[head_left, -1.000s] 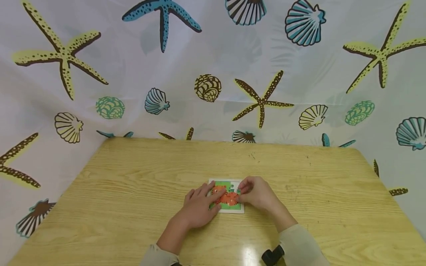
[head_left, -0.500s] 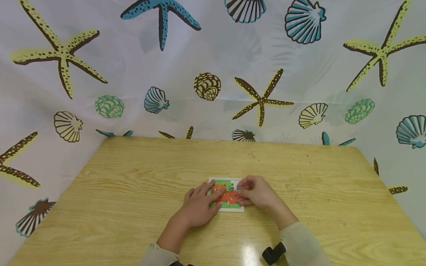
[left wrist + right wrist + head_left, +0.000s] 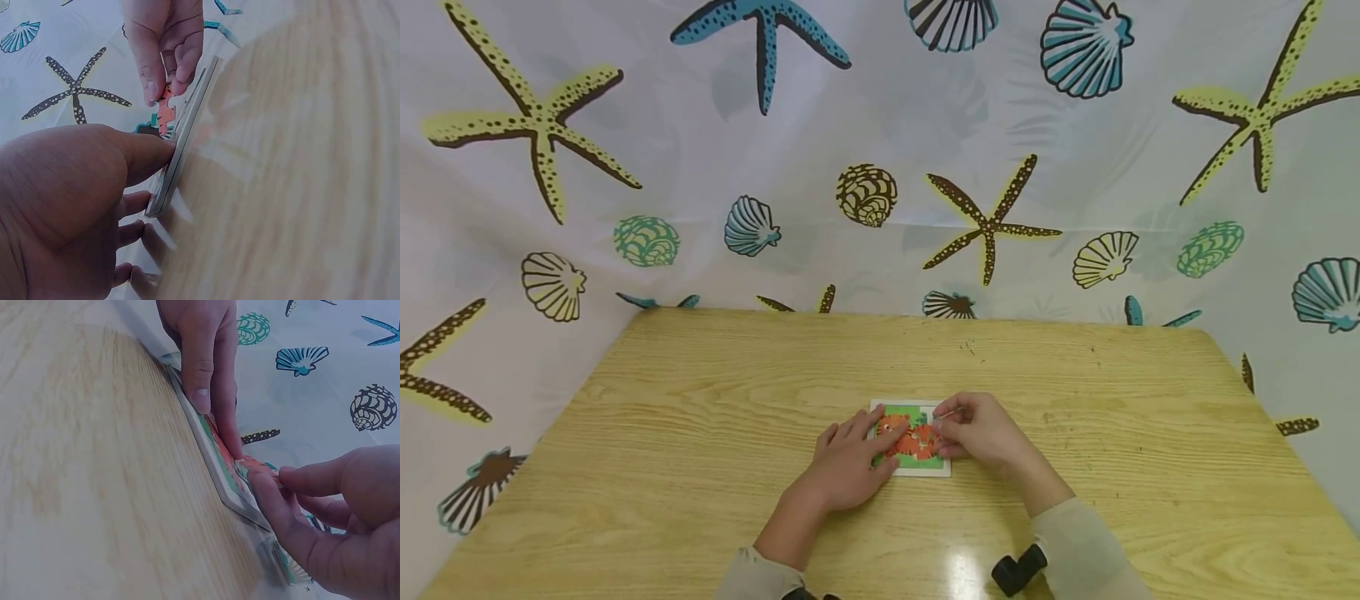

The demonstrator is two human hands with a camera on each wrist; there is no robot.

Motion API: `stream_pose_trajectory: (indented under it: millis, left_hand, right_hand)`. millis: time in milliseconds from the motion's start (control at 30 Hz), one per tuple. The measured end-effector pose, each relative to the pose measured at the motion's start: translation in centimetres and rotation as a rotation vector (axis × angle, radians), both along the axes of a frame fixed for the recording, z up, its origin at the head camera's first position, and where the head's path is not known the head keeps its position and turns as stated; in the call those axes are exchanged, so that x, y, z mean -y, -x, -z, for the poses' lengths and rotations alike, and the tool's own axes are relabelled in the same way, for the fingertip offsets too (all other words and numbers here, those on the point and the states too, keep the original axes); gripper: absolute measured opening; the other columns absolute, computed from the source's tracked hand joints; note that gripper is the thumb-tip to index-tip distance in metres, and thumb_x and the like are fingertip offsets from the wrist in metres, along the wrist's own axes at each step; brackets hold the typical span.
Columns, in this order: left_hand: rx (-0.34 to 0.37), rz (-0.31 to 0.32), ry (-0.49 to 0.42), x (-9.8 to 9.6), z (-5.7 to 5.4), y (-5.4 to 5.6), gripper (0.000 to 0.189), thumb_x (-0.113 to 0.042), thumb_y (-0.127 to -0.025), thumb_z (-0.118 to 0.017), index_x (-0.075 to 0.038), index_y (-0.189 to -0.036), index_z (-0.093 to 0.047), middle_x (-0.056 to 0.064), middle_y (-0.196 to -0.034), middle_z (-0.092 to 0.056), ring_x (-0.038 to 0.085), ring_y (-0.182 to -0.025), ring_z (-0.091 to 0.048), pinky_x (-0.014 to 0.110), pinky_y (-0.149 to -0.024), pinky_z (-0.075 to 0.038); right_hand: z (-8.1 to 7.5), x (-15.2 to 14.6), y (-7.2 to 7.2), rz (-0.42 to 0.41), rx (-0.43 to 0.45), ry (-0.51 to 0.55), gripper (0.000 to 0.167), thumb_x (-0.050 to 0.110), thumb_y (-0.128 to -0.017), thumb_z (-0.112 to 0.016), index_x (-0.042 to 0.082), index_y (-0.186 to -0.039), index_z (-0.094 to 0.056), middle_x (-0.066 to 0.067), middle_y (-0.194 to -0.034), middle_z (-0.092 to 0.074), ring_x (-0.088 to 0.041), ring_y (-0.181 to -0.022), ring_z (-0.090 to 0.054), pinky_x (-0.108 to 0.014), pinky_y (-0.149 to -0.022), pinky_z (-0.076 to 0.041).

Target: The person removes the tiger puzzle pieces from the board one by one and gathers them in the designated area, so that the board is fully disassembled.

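A small jigsaw puzzle (image 3: 913,462) with a white frame and an orange tiger on green lies flat on the table. My left hand (image 3: 850,468) rests on its left part with the fingers spread and straight. At the right side, my right hand (image 3: 983,432) pinches an orange puzzle piece (image 3: 165,119) between thumb and fingers. That piece stands tilted up from the board in the left wrist view. In the right wrist view, the thumb and fingers hold the orange piece (image 3: 258,466) close above the puzzle. The right fingers hide part of the board's right edge.
The wooden table (image 3: 722,383) stretches out around the puzzle on all sides. A white cloth (image 3: 805,167) printed with starfish and shells hangs behind it and at both sides. A black device (image 3: 1018,570) sits at the right sleeve.
My right hand has raised an orange piece slightly, and a pale gap now shows in the tiger's right part. The left hand has stayed in place on the puzzle.
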State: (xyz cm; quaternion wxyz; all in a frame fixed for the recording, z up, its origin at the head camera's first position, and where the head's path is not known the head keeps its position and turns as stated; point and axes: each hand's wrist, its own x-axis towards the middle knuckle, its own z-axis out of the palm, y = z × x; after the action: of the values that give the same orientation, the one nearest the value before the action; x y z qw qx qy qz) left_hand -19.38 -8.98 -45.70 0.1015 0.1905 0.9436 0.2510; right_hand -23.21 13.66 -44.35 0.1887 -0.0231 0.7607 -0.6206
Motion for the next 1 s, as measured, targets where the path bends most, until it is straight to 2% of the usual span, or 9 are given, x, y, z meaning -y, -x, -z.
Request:
stream_pose_trajectory:
  millis: [200,467,667,1000]
  left_hand:
    - [0.021,-0.008,0.011,0.0,-0.8,-0.2,0.052,-0.031,-0.108,-0.056,-0.023,-0.158,-0.048,0.013,-0.170,-0.026,0.042,-0.156,-0.021,0.068,-0.120,-0.012]
    - [0.031,-0.007,0.012,0.0,-0.7,-0.1,0.053,-0.032,-0.108,-0.056,-0.023,-0.159,-0.046,0.014,-0.171,-0.024,0.043,-0.156,-0.019,0.068,-0.121,-0.010]
    - [0.026,-0.001,0.005,-0.1,-0.7,-0.1,0.052,-0.031,-0.108,-0.055,-0.023,-0.159,-0.047,0.014,-0.171,-0.025,0.044,-0.156,-0.019,0.069,-0.121,-0.010]
    - [0.030,-0.003,0.010,-0.2,-0.7,-0.2,0.051,-0.031,-0.108,-0.056,-0.024,-0.159,-0.047,0.012,-0.171,-0.025,0.042,-0.156,-0.020,0.068,-0.121,-0.011]
  right_hand:
    - [-0.4,-0.1,0.0,0.020,-0.008,0.001,0.015,-0.005,-0.100,-0.063,-0.009,-0.115,-0.065,-0.016,-0.097,-0.067,-0.016,-0.073,-0.070,-0.031,-0.070,-0.062]
    - [-0.9,-0.4,0.0,0.006,-0.011,-0.005,0.017,-0.002,-0.102,-0.062,-0.009,-0.118,-0.063,-0.018,-0.100,-0.067,-0.017,-0.077,-0.071,-0.035,-0.076,-0.062]
    - [-0.9,-1.1,0.2,0.003,-0.021,-0.008,0.018,-0.006,-0.101,-0.060,-0.012,-0.118,-0.062,-0.021,-0.101,-0.068,-0.018,-0.076,-0.072,-0.034,-0.074,-0.062]
    - [-1.0,-1.8,0.4,0.053,0.011,-0.045,0.022,-0.002,-0.102,-0.061,-0.011,-0.122,-0.062,-0.021,-0.103,-0.070,-0.019,-0.078,-0.072,-0.031,-0.073,-0.062]
